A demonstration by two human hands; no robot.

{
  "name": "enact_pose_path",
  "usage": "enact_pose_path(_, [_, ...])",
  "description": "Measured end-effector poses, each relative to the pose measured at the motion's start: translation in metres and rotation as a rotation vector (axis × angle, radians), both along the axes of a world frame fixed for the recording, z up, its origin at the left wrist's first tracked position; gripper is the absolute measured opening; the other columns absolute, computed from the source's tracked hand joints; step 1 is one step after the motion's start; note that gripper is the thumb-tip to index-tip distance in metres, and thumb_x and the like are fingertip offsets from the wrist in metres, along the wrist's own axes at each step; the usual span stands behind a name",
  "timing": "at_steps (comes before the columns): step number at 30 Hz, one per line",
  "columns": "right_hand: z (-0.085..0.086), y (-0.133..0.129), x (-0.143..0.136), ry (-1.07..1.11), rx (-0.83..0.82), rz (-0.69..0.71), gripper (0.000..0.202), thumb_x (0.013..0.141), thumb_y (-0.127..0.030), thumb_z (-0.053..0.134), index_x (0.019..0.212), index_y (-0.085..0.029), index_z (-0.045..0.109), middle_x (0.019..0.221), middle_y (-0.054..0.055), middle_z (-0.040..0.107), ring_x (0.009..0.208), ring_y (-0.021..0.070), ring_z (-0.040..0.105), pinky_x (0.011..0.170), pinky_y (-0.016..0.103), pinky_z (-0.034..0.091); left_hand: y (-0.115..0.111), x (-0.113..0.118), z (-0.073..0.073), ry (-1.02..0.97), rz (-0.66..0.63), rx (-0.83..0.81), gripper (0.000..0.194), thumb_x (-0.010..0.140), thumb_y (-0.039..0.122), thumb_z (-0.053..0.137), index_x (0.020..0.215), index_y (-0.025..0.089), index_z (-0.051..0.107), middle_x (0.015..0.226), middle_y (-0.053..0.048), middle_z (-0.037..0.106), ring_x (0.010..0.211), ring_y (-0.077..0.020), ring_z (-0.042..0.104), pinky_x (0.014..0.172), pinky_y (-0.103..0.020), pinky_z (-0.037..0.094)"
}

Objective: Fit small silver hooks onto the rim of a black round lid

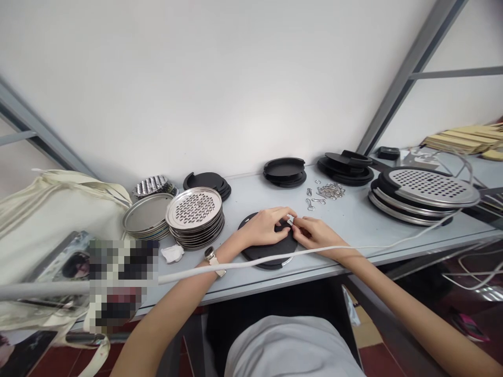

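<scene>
A round black plastic holder (pixel 275 250) lies flat on the table in front of me, with a strip of shiny metal rim showing at its lower right. My left hand (pixel 264 227) rests over it, index finger and thumb curled in towards its right edge. From the right, my right hand (pixel 314 233) pinches at the same spot. Between the fingertips of both hands a small metal hook (pixel 290 220) shows in part; its exact shape is hidden. Beyond my hands lies a loose pile of metal hooks (pixel 332 191).
Stacked metal grater discs (pixel 194 209) and plain metal discs (pixel 147 214) stand left. Black holders (pixel 284 168) line the wall. A pile of holders with graters (pixel 432 188) sits right. A white cable (pixel 243 264) crosses the view. A cloth bag (pixel 78 201) is at far left.
</scene>
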State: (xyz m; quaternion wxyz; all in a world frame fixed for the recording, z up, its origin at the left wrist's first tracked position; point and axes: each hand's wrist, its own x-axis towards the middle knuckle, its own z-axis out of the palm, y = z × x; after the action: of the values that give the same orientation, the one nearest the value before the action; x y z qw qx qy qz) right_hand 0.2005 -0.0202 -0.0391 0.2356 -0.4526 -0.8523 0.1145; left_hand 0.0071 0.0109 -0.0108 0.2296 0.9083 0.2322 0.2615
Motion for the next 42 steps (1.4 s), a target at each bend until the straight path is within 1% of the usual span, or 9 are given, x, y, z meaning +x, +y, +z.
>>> enact_pose_path(5, [0.0008,0.0006,-0.0004,-0.005,-0.016,-0.005,0.021,0.088,-0.025,0.04,0.069,-0.019,0.048,0.061,0.001,0.051,0.057,0.0136,0.048,0.056,0.024,0.035,-0.0011,0.0001,0.0005,0.01,-0.003,0.004,0.032,0.081,0.015,0.049,0.113,0.02,0.05,0.101,-0.003,0.062,0.086,-0.0133,0.058,0.078,-0.024,0.046])
enact_pose_path(13, [0.003,-0.0009,0.0,-0.017,-0.036,0.008,0.024,0.088,-0.024,0.039,0.068,-0.019,0.05,0.061,0.002,0.052,0.058,0.0142,0.049,0.058,0.024,0.036,-0.001,0.0005,-0.0002,0.034,0.006,0.036,0.033,0.081,0.013,0.048,0.114,0.019,0.049,0.1,-0.003,0.063,0.094,-0.0151,0.057,0.083,-0.026,0.045])
enact_pose_path(19, [0.0048,-0.0016,-0.0001,0.0,-0.051,0.001,0.026,0.088,-0.024,0.038,0.064,-0.02,0.045,0.058,0.0,0.049,0.055,0.0135,0.047,0.055,0.024,0.035,0.0011,0.0011,-0.0033,0.05,0.012,0.078,0.033,0.081,0.014,0.048,0.114,0.018,0.047,0.103,-0.005,0.061,0.095,-0.016,0.057,0.087,-0.028,0.045])
enact_pose_path(22, [0.005,-0.0008,-0.0001,0.001,-0.055,0.003,0.026,0.09,-0.025,0.036,0.067,-0.02,0.046,0.059,0.001,0.05,0.055,0.0136,0.047,0.055,0.024,0.035,0.001,0.0009,-0.0039,0.056,0.017,0.089,0.035,0.082,0.014,0.048,0.116,0.017,0.045,0.106,-0.006,0.059,0.097,-0.0162,0.057,0.087,-0.028,0.046])
enact_pose_path(25, [0.0045,0.0005,0.0001,0.011,-0.073,0.013,0.027,0.093,-0.027,0.032,0.073,-0.019,0.049,0.063,0.002,0.054,0.056,0.0139,0.049,0.057,0.024,0.036,0.0001,0.0007,-0.0033,0.042,0.016,0.099,0.035,0.082,0.013,0.046,0.117,0.017,0.043,0.114,-0.007,0.055,0.103,-0.0169,0.054,0.089,-0.03,0.046])
enact_pose_path(28, [0.0048,0.0011,0.0005,0.019,-0.089,0.019,0.03,0.095,-0.029,0.031,0.077,-0.019,0.052,0.066,0.003,0.058,0.058,0.0147,0.053,0.059,0.025,0.037,-0.0006,0.0007,-0.0027,0.028,0.015,0.099,0.033,0.082,0.013,0.046,0.115,0.017,0.044,0.116,-0.008,0.053,0.106,-0.0175,0.052,0.091,-0.031,0.046])
enact_pose_path(35, [0.0049,0.0011,0.0009,0.03,-0.099,0.023,0.029,0.094,-0.028,0.032,0.081,-0.019,0.056,0.068,0.003,0.059,0.059,0.015,0.053,0.06,0.026,0.037,-0.0002,0.0011,-0.002,0.03,0.003,0.057,0.034,0.081,0.013,0.047,0.115,0.018,0.044,0.113,-0.007,0.055,0.1,-0.0168,0.055,0.087,-0.03,0.047])
enact_pose_path(39, [0.003,0.0019,0.0,0.019,-0.08,0.016,0.028,0.092,-0.028,0.034,0.075,-0.019,0.054,0.064,0.002,0.057,0.055,0.014,0.05,0.057,0.025,0.036,0.0,0.0013,-0.002,0.011,-0.002,0.023,0.037,0.081,0.012,0.047,0.117,0.02,0.043,0.111,-0.006,0.057,0.1,-0.0166,0.056,0.086,-0.03,0.047])
enact_pose_path(42, [0.0026,0.002,-0.0008,0.012,-0.072,0.016,0.028,0.092,-0.028,0.035,0.072,-0.019,0.052,0.062,0.002,0.055,0.054,0.0134,0.048,0.055,0.025,0.035,0.0004,0.0015,-0.0022,0.002,0.01,-0.006,0.039,0.08,0.013,0.05,0.118,0.02,0.043,0.106,-0.005,0.059,0.094,-0.0157,0.058,0.083,-0.029,0.047])
